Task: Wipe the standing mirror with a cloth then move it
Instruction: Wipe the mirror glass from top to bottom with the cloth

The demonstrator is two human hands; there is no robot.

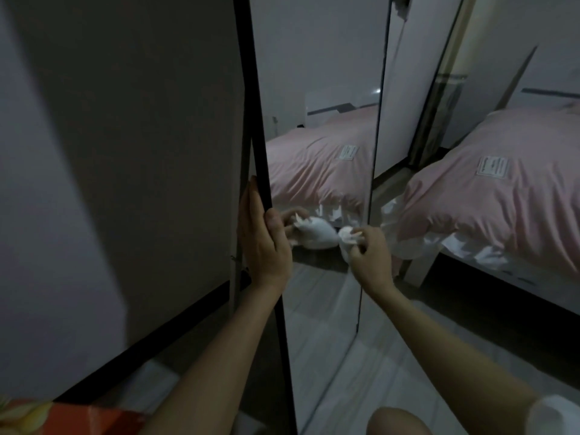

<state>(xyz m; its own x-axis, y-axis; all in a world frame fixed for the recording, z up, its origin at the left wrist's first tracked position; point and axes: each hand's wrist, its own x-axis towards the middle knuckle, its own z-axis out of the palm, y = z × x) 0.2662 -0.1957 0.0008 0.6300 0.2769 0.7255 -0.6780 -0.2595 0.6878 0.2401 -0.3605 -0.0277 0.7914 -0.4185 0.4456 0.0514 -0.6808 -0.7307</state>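
A tall standing mirror (317,73) with a thin black frame fills the middle of the view, its glass reflecting a pink bed. My left hand (262,237) grips the mirror's left frame edge, thumb on the front and fingers behind. My right hand (370,249) pinches a crumpled white cloth (346,238) and presses it against the glass near the mirror's right edge, about mid-height. The cloth's reflection shows just to its left in the glass.
A bed with a pink cover (502,189) and white frill stands close on the right. A pale wall (78,152) with a dark skirting runs along the left. An orange patterned box (62,419) sits at the bottom left. My knee (398,422) shows at the bottom.
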